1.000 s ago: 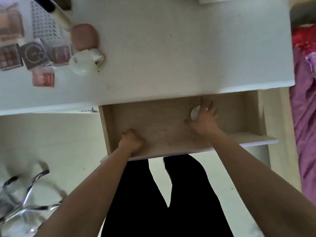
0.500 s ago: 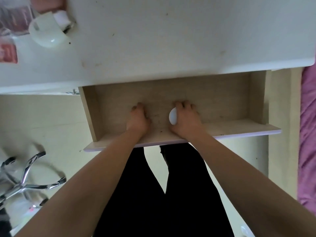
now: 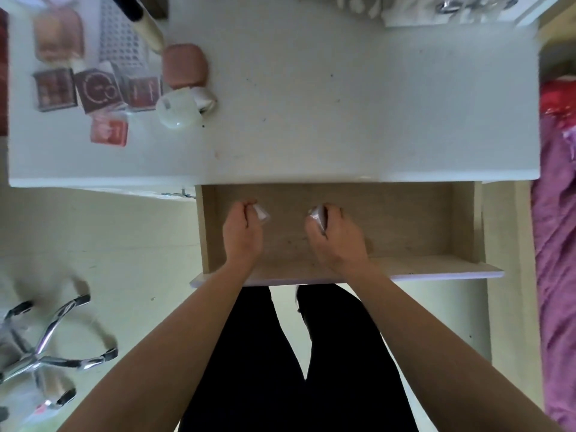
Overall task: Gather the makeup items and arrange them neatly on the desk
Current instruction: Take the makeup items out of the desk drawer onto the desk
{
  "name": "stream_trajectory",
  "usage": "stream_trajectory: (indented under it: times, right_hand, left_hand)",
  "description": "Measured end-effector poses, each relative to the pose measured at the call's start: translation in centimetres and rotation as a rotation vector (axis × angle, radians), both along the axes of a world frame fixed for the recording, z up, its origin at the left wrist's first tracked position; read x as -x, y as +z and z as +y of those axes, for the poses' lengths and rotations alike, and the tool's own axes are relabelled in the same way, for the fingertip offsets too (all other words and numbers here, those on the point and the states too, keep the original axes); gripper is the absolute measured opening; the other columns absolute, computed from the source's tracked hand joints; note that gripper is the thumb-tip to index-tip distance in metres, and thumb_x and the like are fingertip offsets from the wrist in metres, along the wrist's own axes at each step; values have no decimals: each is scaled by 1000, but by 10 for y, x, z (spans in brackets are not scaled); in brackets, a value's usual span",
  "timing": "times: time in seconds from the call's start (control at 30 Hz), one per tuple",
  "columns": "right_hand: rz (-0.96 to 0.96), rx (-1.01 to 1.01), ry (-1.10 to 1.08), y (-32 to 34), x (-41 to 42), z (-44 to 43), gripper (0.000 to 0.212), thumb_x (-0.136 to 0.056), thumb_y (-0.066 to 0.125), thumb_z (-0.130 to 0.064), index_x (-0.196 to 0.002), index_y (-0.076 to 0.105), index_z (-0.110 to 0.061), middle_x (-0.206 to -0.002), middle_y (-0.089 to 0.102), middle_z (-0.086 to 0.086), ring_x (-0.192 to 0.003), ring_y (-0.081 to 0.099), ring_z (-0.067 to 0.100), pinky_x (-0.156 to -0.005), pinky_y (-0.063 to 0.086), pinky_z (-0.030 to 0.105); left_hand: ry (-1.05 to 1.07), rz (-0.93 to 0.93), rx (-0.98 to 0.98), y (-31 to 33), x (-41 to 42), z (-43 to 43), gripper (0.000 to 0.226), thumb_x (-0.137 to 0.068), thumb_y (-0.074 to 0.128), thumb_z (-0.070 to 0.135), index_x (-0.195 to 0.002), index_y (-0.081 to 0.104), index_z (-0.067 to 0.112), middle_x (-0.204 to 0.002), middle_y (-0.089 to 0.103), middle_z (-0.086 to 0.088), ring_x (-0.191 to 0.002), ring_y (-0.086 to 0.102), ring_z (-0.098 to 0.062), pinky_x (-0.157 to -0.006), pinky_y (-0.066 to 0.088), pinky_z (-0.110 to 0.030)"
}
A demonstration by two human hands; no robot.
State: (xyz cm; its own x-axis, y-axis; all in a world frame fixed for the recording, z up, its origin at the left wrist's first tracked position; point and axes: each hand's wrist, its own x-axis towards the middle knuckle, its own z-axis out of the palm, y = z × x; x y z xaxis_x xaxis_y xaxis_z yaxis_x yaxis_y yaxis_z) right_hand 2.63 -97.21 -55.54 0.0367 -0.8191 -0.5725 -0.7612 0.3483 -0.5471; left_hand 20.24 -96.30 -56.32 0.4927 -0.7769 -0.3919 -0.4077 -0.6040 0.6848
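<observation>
Both my hands are inside the open wooden drawer (image 3: 405,238) under the white desk (image 3: 343,104). My left hand (image 3: 241,235) pinches a small white item (image 3: 261,212) at its fingertips. My right hand (image 3: 338,238) grips a small round whitish compact (image 3: 318,217). At the desk's far left lie several makeup items: square eyeshadow palettes (image 3: 55,89), a brown box with a round logo (image 3: 97,90), a small pink blush (image 3: 109,131), a pink case (image 3: 184,65) and a white round jar (image 3: 178,110).
A perforated white sheet (image 3: 120,42) and a dark-tipped tube (image 3: 145,21) lie at the desk's back left. A chrome chair base (image 3: 46,347) stands on the floor to the left. Purple bedding (image 3: 558,244) runs along the right side. My dark trouser legs are below the drawer.
My left hand moved from the drawer's front edge into the drawer and picked up a small white item. My right hand took hold of the round compact. The view has shifted.
</observation>
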Motion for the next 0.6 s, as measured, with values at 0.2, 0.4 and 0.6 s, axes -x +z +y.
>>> stream_trajectory:
  times: [0.2,0.4,0.6]
  right_hand:
    - [-73,171,-160,44,-55,-11,43,-89,54,-52,-120,51,-22,-115,54,0,-101,58,26,-82,47,34]
    - [-4,268,-131,73,-123,-43,84,-77,74,-53,-143,36,-18,-135,42,2,-121,49,23,-96,41,30]
    - [76,227,40,83,-194,-80,86,-77,72,-56,-146,32,-23,-142,41,5,-125,50,29,-102,44,42]
  left_hand:
    - [108,57,101,41,-66,-13,24,-98,44,13,-110,64,15,-99,66,1,-90,59,-18,-75,42,-26]
    - [102,47,154,71,-151,-44,21,-99,46,18,-116,59,19,-88,63,5,-73,58,-11,-66,47,-22]
    - [205,65,116,72,-238,-74,30,-97,42,27,-123,56,23,-107,67,-4,-96,64,-29,-88,53,-50]
